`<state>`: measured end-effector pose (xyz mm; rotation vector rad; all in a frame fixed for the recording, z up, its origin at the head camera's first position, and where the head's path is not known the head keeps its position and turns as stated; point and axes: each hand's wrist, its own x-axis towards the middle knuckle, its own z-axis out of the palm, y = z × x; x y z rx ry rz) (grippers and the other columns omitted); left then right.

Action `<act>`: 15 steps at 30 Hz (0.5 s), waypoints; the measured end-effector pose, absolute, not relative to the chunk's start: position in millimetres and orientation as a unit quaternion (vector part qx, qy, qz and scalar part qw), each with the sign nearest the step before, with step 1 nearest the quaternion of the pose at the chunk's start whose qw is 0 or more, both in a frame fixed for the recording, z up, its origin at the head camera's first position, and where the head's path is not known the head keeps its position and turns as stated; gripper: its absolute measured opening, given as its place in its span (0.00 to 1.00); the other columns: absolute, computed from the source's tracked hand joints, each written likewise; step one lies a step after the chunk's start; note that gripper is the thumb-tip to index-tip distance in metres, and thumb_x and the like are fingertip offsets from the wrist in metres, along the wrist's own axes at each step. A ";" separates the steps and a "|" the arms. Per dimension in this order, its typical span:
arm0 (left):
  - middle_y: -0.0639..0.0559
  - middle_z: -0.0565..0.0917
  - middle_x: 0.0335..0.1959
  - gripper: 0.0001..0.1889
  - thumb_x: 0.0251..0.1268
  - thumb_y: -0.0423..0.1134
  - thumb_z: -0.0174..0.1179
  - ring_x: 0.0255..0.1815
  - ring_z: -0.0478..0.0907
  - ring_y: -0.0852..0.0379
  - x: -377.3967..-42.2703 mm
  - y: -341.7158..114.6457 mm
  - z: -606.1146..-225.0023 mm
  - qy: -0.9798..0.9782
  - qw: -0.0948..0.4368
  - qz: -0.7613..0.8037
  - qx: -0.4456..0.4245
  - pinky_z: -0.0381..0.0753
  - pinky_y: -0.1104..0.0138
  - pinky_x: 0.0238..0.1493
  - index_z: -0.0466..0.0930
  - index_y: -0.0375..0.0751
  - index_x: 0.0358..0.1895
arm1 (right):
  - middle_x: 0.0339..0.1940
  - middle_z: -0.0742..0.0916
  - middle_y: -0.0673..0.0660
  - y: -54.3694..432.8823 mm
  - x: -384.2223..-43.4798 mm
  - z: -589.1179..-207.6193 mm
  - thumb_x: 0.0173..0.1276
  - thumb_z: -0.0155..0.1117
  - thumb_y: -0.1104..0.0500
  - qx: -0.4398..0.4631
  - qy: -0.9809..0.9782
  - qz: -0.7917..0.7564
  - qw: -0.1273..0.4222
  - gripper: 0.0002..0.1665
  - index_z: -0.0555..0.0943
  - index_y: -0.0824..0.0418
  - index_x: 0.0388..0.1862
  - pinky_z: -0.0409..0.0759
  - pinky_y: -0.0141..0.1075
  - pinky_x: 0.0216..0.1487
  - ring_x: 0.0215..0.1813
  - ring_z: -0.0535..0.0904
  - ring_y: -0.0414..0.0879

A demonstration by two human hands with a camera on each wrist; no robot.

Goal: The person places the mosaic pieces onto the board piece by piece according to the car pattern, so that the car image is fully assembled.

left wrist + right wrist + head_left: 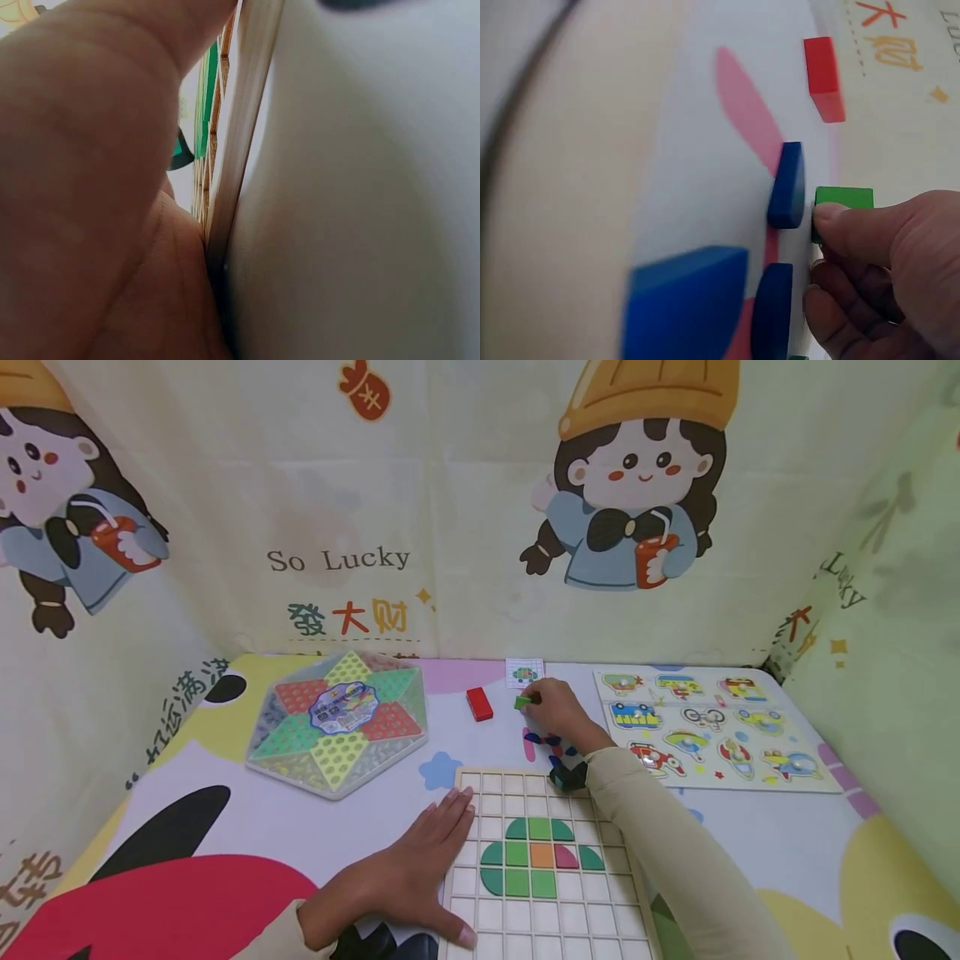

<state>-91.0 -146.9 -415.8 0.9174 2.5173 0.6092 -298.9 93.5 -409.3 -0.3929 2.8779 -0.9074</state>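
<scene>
My right hand pinches a small green block between thumb and fingers, at the back of the table near a small pattern card. My left hand lies spread along the left edge of a wooden grid board, the thumb reaching over its near left part. In the left wrist view the palm meets the board's side. Green squares, dark green quarter-rounds, one orange square and one red quarter-round sit in the board's cells.
Several dark blue pieces lie under my right forearm, behind the board. A red block stands left of the right hand. A hexagonal box is at the back left, a vehicle picture board at the back right. A printed curtain hangs behind.
</scene>
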 end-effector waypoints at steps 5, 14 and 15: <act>0.49 0.33 0.80 0.66 0.44 0.76 0.61 0.78 0.26 0.51 -91.0 -146.7 -415.7 0.899 0.192 0.219 0.328 0.38 0.46 0.73 0.40 0.38 0.78 | 0.46 0.84 0.60 96.1 -296.5 -407.1 0.71 0.60 0.61 -0.135 0.947 -0.287 0.049 0.15 0.84 0.67 0.52 0.76 0.38 0.40 0.43 0.74 0.51; 0.48 0.33 0.80 0.66 0.45 0.75 0.62 0.78 0.27 0.50 -92.3 -147.3 -415.2 0.898 0.188 0.219 0.333 0.38 0.45 0.73 0.39 0.37 0.78 | 0.41 0.85 0.56 104.2 -290.0 -401.1 0.71 0.59 0.61 -0.168 0.936 -0.292 0.099 0.14 0.85 0.64 0.51 0.76 0.38 0.41 0.40 0.76 0.49; 0.48 0.33 0.79 0.66 0.45 0.75 0.62 0.78 0.27 0.49 -92.4 -147.4 -415.2 0.897 0.187 0.218 0.335 0.38 0.45 0.73 0.39 0.36 0.78 | 0.41 0.85 0.55 105.0 -288.9 -400.2 0.70 0.60 0.61 -0.171 0.935 -0.292 0.106 0.14 0.85 0.63 0.50 0.77 0.38 0.41 0.40 0.76 0.49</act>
